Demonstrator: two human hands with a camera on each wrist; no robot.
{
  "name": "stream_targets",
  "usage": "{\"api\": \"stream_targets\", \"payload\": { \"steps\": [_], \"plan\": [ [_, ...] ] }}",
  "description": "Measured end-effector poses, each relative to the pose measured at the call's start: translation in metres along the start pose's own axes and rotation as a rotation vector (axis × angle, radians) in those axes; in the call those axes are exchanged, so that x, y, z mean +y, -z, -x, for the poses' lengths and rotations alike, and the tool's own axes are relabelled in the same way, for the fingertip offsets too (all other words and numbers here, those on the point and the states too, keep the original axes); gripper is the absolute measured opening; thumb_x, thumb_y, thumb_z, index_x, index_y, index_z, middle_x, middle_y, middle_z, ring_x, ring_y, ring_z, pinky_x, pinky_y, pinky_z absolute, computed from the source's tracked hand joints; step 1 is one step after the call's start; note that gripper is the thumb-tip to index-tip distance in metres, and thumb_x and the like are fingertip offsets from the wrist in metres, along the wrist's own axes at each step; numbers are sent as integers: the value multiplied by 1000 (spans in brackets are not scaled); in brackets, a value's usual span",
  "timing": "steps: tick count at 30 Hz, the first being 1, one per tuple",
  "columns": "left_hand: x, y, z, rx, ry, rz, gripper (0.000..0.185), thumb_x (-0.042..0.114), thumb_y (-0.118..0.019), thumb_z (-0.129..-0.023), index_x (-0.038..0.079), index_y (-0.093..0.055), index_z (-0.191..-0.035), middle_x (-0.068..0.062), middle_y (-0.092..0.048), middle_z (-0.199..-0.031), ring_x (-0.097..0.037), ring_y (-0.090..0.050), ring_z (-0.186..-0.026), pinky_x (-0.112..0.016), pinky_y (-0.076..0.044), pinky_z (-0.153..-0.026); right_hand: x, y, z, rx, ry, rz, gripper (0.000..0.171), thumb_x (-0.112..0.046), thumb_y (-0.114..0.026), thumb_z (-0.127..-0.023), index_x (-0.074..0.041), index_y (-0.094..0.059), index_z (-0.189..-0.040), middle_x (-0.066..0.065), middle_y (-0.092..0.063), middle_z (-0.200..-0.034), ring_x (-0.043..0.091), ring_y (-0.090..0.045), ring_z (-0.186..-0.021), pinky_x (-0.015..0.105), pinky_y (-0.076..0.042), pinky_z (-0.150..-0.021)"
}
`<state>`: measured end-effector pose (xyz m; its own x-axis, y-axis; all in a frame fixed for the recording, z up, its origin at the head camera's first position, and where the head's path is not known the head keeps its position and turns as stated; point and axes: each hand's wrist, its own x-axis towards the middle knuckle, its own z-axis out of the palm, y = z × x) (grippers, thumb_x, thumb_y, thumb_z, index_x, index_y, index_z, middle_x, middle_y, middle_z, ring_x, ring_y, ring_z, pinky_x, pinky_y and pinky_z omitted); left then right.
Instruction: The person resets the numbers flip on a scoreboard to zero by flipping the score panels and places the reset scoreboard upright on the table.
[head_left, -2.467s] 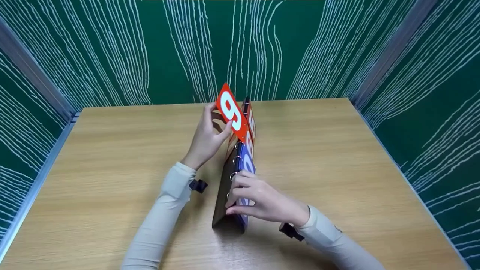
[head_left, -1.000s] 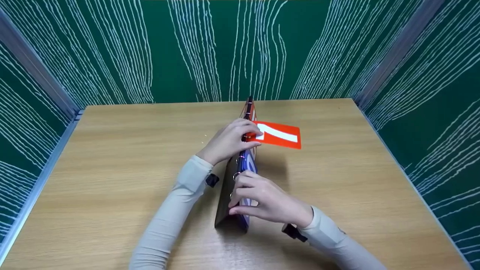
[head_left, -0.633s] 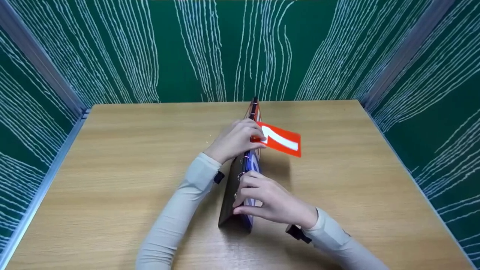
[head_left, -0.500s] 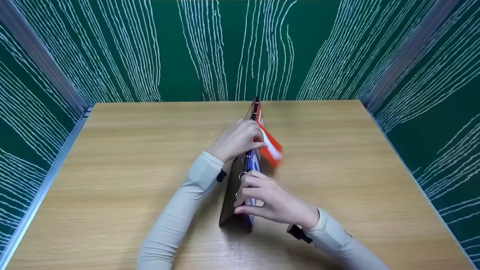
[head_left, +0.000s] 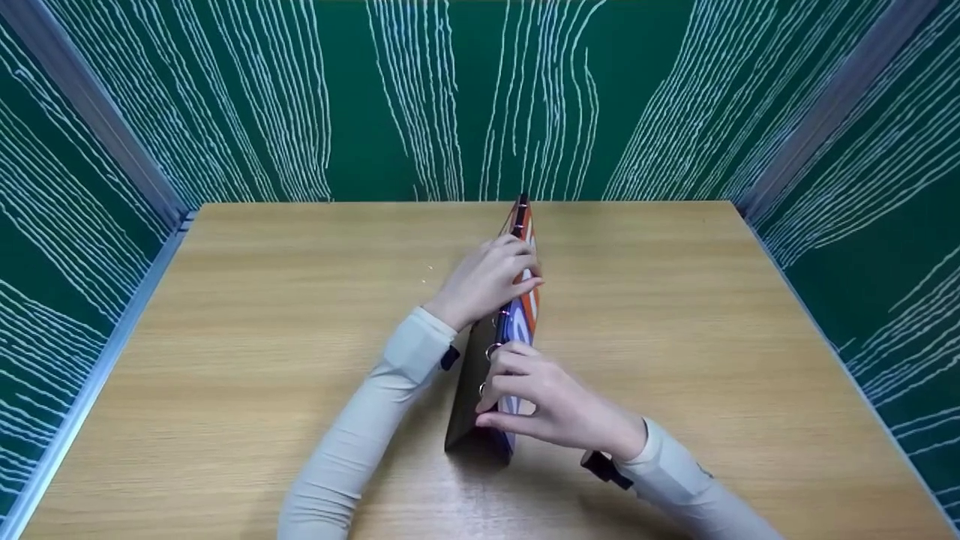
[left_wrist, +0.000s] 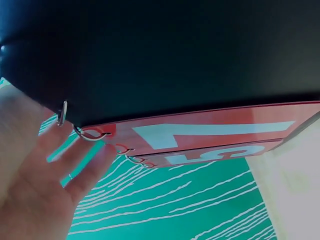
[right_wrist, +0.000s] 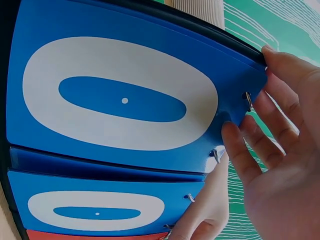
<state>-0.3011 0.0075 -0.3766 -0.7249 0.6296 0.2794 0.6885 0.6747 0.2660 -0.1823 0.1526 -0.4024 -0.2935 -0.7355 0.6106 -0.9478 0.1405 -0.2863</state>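
Note:
A flip scoreboard (head_left: 465, 390) stands like a tent on the wooden table (head_left: 262, 300), seen edge-on in the head view. Its red number cards (head_left: 532, 300) hang at the far end and its blue ones at the near end. My left hand (head_left: 487, 281) rests over the ringed ridge, fingers (left_wrist: 85, 165) fairly straight beside the rings, just above a red card (left_wrist: 215, 131) lying flat against the stack. My right hand (head_left: 547, 401) grips the near ridge. Its fingers (right_wrist: 250, 150) touch the top edge of a blue card marked 0 (right_wrist: 120, 100), above a second blue 0 (right_wrist: 95, 212).
Green walls with white wavy lines (head_left: 465, 97) close off the table at the back and both sides, with grey metal strips (head_left: 97, 112) in the corners. Bare table surface lies to the left and right (head_left: 712, 315) of the scoreboard.
My left hand swung a red card up over the ridge to the right side, where it dropped flat against the other cards. The right hand kept its hold.

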Motion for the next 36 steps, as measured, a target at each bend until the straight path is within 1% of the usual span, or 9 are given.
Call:
{"api": "stream_targets", "payload": {
  "steps": [5,11,15,19,23,26,29,32,36],
  "plan": [
    [-1,-4,2,61,54,-4,36,40,-61,-101,16,-68,-127,-4,-60,-141,-21,-52,-131,-38,-48,-112,0,0,0,0,7,3,15,-18,-83,-84,-17,-71,-91,-6,-61,-90,14,-55,-96,24,-43,-91],
    [-1,-7,5,105,108,7,47,44,-58,-102,16,-57,-138,-7,-54,-146,-22,-54,-132,-41,-48,-112,0,0,0,16,9,-24,17,-14,-84,-81,-17,-70,-91,-6,-61,-90,15,-54,-96,24,-42,-92],
    [-2,-9,8,123,129,28,48,43,-53,-104,14,-51,-143,-8,-50,-148,-23,-55,-133,-43,-49,-111,0,1,2,25,3,-27,9,-19,-79,-89,-17,-70,-91,-5,-62,-91,14,-54,-96,27,-44,-91],
    [-6,-12,13,100,189,85,46,40,-47,-107,15,-47,-146,-7,-48,-151,-21,-54,-133,-42,-49,-112,1,1,2,24,0,-26,8,-24,-74,-93,-17,-70,-91,-5,-62,-92,14,-54,-96,28,-44,-89],
    [-9,-14,18,88,251,170,46,42,-46,-107,19,-46,-147,-4,-47,-153,-20,-57,-129,-42,-53,-107,2,1,1,27,10,-27,11,-17,-81,-86,-17,-70,-91,-5,-62,-92,14,-55,-96,28,-44,-89],
    [-12,-16,21,75,270,232,49,45,-43,-108,21,-43,-150,-3,-45,-156,-22,-59,-127,-44,-55,-103,3,1,0,28,12,-21,16,-14,-83,-82,-17,-70,-91,-5,-62,-92,14,-54,-96,26,-43,-90],
    [-16,-20,26,50,289,321,53,47,-38,-108,23,-36,-156,-2,-39,-162,-22,-55,-134,-46,-52,-107,3,0,0,30,14,-22,15,-14,-83,-83,-17,-70,-91,-5,-62,-92,14,-54,-95,23,-42,-89],
    [-22,-25,32,19,327,399,52,45,-34,-109,27,-33,-158,1,-35,-165,-20,-51,-140,-45,-46,-114,4,-1,1,28,18,-28,14,-15,-82,-84,-16,-70,-92,-5,-62,-92,14,-54,-96,23,-42,-89],
    [-29,-31,39,-21,348,421,49,37,-34,-111,30,-32,-159,2,-34,-166,-19,-51,-140,-45,-45,-115,6,-2,0,18,17,-23,13,-16,-81,-85,-16,-70,-92,-5,-62,-92,14,-54,-96,25,-43,-89]
  ]
}}
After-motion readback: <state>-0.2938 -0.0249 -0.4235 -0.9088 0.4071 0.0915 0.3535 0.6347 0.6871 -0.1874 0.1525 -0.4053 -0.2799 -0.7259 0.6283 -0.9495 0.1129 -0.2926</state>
